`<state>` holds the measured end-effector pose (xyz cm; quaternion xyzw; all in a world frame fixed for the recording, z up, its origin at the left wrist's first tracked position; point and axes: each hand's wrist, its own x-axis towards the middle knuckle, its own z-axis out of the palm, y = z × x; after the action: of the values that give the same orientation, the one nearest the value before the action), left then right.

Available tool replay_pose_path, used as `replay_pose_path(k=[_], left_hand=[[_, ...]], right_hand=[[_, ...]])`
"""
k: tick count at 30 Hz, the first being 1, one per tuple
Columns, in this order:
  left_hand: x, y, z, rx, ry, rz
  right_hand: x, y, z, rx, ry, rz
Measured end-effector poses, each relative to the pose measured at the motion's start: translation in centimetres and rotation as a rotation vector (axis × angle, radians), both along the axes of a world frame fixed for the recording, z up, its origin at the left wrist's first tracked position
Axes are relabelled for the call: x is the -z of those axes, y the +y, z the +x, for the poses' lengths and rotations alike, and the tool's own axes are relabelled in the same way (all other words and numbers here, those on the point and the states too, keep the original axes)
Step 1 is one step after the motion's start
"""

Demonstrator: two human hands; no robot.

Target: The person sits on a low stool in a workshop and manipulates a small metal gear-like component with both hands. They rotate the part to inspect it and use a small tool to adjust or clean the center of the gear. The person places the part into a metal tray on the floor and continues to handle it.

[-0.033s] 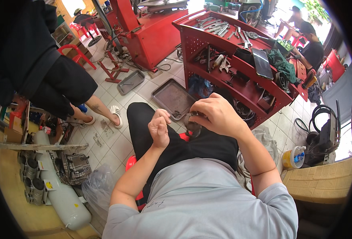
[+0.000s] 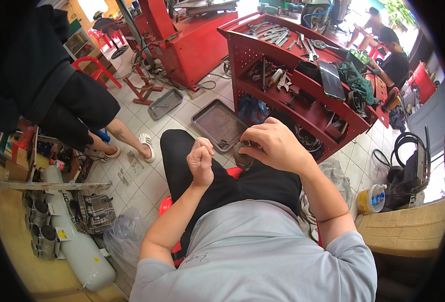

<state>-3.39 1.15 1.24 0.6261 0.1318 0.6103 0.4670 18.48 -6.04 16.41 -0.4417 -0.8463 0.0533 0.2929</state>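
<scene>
Head view had the right hand [image 2: 273, 143] mid-frame, fingers pinching a small metal part [image 2: 245, 144]; left hand [image 2: 201, 163] was curled, couldn't tell if holding anything. Tray [image 2: 216, 121] above centre had dark bits [image 2: 224, 144], right-side bucket [image 2: 365, 201] some blue stuff [image 2: 378, 195].

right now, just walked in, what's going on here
A seated person is working in a cluttered workshop. The right hand grips a small dark part above the lap; its exact kind is hard to tell. The left hand is curled beside it, and whether it holds anything isn't visible. Ahead on the floor lies a dark tray with a few small pieces, next to a red tool cart topped with wrenches. Another person stands at the left.
</scene>
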Motion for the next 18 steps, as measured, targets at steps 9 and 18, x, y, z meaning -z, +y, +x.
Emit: replay_pose_path(k=[9,18], left_hand=[[-2.1,-0.6,1.1,0.022,0.338,0.041],[-3.1,-1.3,1.3,0.047,0.445,0.148]], right_hand=[[0.1,0.0,0.0,-0.021,0.05,-0.027],[-0.1,-0.1,-0.2,-0.06,0.044,-0.071]])
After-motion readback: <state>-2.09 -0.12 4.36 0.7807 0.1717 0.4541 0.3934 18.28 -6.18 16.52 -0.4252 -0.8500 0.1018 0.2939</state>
